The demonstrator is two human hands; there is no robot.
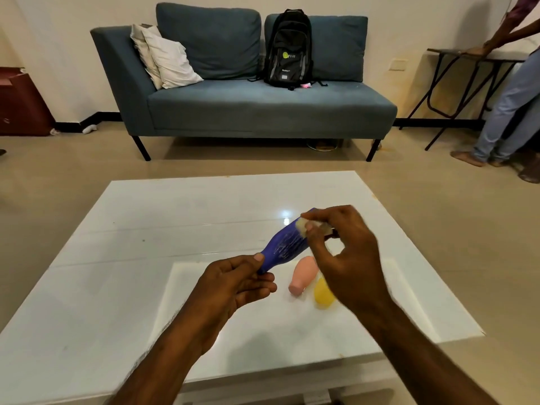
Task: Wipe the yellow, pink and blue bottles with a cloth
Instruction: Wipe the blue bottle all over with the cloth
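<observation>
My left hand [236,280] grips the narrow neck end of the blue bottle [285,248], which tilts up and to the right above the table. My right hand [344,252] pinches a small pale cloth [305,226] and presses it against the bottle's upper body. White streaks mark the blue surface below the cloth. The pink bottle [304,274] lies on its side on the white table [146,244], under my hands. Beside it lies the yellow bottle [323,293], partly hidden by my right wrist.
A blue sofa [248,109] with a black backpack [287,48] and pale pillows [166,58] stands beyond the table. A person [511,92] stands at the far right by a folding table [467,57]. A dark red cabinet [22,103] sits at the left wall.
</observation>
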